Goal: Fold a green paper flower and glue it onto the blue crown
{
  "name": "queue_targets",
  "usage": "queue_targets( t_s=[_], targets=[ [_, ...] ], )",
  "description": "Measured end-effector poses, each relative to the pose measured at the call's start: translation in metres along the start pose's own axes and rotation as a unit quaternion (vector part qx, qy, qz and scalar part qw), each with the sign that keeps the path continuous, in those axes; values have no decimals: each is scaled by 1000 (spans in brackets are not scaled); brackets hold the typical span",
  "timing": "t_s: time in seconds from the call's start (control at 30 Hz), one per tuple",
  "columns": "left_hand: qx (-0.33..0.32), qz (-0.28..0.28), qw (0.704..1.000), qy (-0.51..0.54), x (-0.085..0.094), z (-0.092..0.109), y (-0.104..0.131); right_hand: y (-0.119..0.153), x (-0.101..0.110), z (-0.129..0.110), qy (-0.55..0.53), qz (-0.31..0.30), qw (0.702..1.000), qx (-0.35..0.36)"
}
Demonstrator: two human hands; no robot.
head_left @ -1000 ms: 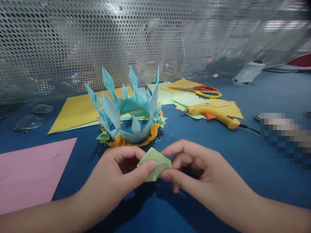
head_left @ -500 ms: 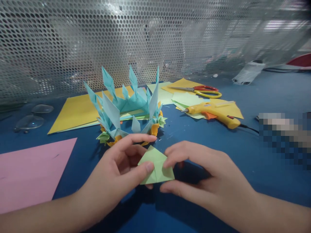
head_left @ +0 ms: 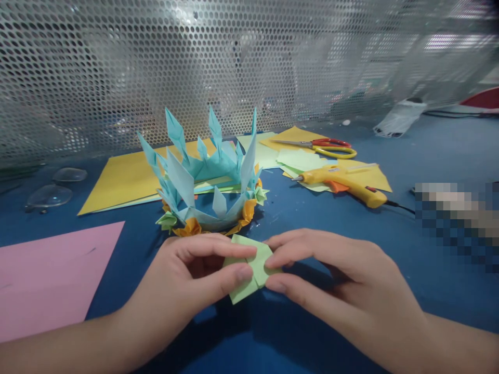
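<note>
A small folded piece of light green paper (head_left: 259, 262) is held between both hands above the blue table. My left hand (head_left: 195, 272) pinches its left part, with thumb and index finger on the near face; the other fingers are mostly hidden behind. My right hand (head_left: 335, 280) grips the right edge between fingertips and thumb. Just beyond stands a light blue folded-paper crown (head_left: 230, 213) with tall pointed spikes, trimmed around its base with orange and green paper pieces.
Pink paper (head_left: 58, 275) lies at left, yellow sheets (head_left: 113, 176) behind the crown. Scissors (head_left: 331, 147) and a yellow glue gun (head_left: 346, 184) with a cord rest on paper scraps at right. Glasses (head_left: 50, 195) lie far left. A perforated metal panel (head_left: 249, 62) closes off the back.
The green paper has been turned in my fingers. My left index finger has come down onto its face, and my right fingers and thumb have closed on its right edge.
</note>
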State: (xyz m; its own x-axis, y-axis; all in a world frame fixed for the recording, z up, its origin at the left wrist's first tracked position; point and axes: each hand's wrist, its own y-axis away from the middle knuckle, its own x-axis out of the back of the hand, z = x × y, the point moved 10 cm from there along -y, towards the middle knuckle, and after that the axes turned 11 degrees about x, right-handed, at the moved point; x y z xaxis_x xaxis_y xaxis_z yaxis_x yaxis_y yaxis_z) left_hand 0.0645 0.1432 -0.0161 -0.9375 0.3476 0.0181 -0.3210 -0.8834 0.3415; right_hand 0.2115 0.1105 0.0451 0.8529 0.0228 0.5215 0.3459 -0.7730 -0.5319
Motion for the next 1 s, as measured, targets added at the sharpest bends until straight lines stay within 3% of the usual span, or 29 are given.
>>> queue_targets(
  t_s=[0.3, 0.7, 1.0],
  targets=[
    [-34, 46, 996, -74, -6, 27, -7, 1, -5, -5, -5, -11, 999, 33],
    [-40, 24, 999, -11, 4, 9, 3, -1, -5, 4, -47, 21, 998, -20],
    [-78, 34, 995, -44, 2, 19, 8, -2, -3, -17, -2, -2, 997, 75]
  ],
)
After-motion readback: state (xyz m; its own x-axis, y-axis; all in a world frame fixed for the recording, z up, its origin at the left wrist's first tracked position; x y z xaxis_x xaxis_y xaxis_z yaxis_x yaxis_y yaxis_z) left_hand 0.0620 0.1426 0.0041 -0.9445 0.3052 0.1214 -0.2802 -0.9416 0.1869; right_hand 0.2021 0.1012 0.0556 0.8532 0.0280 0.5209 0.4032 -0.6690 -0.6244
